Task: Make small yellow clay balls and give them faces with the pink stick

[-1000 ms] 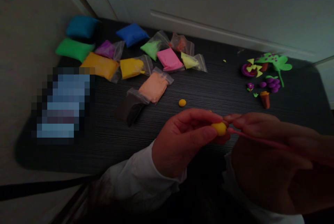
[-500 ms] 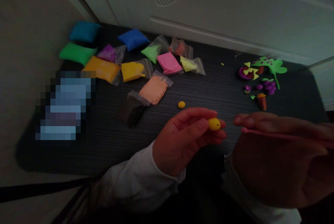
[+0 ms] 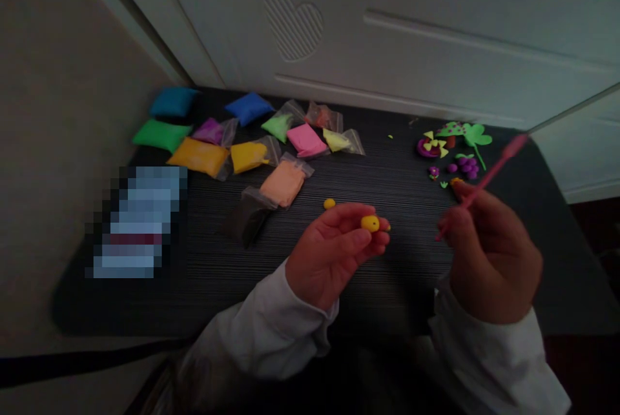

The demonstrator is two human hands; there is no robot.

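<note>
"Head view: what do the hands have?"

"The left hand [image 3: 329, 250] pinches a rounded yellow ball [image 3: 370, 224], marked with a dark dot, above the tabletop [image 3: 300, 266]. The right hand [image 3: 498, 257] holds a slim pink tool [image 3: 488, 176], tilted, apart from the ball."

"How would they handle?"

"The ball's probably light, soft clay that dents; I'd cradle its sides, off the dot. The tool seems stiffer; take it mid-shaft."

"Nearby?"

"A smooth yellow oval [image 3: 329, 204] on that dark, finely lined surface."
</note>
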